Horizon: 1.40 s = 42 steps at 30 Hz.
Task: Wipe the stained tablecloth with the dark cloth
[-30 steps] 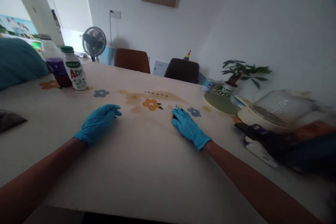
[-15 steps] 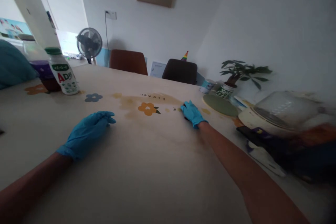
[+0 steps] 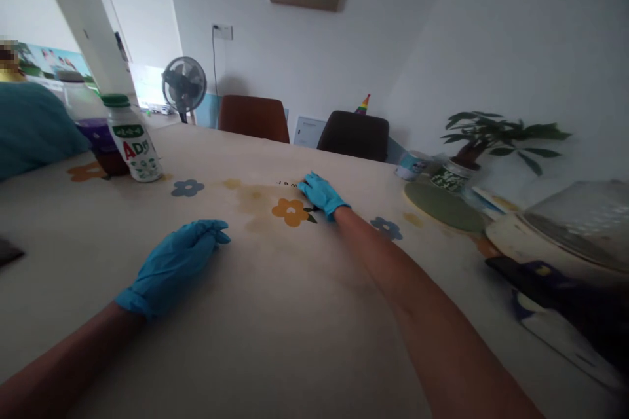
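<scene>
My right hand (image 3: 322, 195), in a blue glove, lies palm down on the pale table (image 3: 275, 340), covering part of the printed lettering beside an orange flower print (image 3: 291, 211). Its fingers are bent over something; a dark edge showed under the glove a moment before, but what it is stays hidden. A brownish wet stain (image 3: 253, 200) spreads on the tabletop left of this hand. My left hand (image 3: 179, 262), gloved the same way, rests at the near left with loosely bent fingers, their tips slightly apart. No object shows in it.
A white bottle with a green cap (image 3: 135, 141) and a purple-banded container (image 3: 101, 144) stand at the left, near a person's teal sleeve (image 3: 37, 124). On the right are a green mat (image 3: 442, 206), a potted plant (image 3: 455, 173) and a cream pot (image 3: 535, 242). Chairs (image 3: 253, 118) line the far side.
My right hand has slid left across the table, from beyond the flower print to over the lettering. My left hand keeps nearly the same pose. The view has turned slightly left.
</scene>
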Motion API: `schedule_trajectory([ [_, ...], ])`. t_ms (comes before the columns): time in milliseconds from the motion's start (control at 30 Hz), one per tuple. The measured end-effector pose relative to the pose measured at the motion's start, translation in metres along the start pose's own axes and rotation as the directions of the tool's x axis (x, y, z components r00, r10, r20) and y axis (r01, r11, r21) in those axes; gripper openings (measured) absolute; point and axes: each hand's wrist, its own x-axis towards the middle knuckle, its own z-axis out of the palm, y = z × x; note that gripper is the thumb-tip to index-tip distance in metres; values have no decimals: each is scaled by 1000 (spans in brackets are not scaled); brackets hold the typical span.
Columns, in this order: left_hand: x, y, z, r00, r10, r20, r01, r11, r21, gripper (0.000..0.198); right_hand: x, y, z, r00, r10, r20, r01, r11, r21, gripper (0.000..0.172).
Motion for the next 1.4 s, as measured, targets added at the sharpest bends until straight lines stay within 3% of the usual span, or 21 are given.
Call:
schedule_trajectory([
  [167,3,0,0,1000,-3,3,3,1000,-7,49,17,-71,25,992,-122,38,119,990,70,27],
  [267,4,0,-1,1000,-6,15,6,1000,-2,51,16,-100,34,984,-172,50,166,980,106,35],
  [400,5,-1,-4,1000,1,10,-1,1000,-7,59,3,-119,38,964,-260,56,250,957,145,46],
  [500,7,-3,-6,1000,15,-1,-15,1000,-18,60,-13,-119,39,947,-316,56,303,937,174,56],
  [700,9,-6,-6,999,39,11,-38,995,-87,61,-47,-79,31,950,-308,42,293,932,211,63],
  [900,10,-5,-5,999,37,12,-36,995,-96,53,-97,-6,9,988,-154,-20,154,960,235,62],
  [1033,8,-5,-7,999,38,20,-36,995,-91,56,-136,29,-4,996,-18,-93,41,967,252,60],
  [1200,10,-7,-9,1000,8,30,-6,997,-79,59,-166,55,-19,966,139,-216,-79,961,265,57],
  [1400,12,-9,-10,1000,10,24,-8,997,-81,59,-200,101,-56,929,238,-283,-160,949,273,57],
])
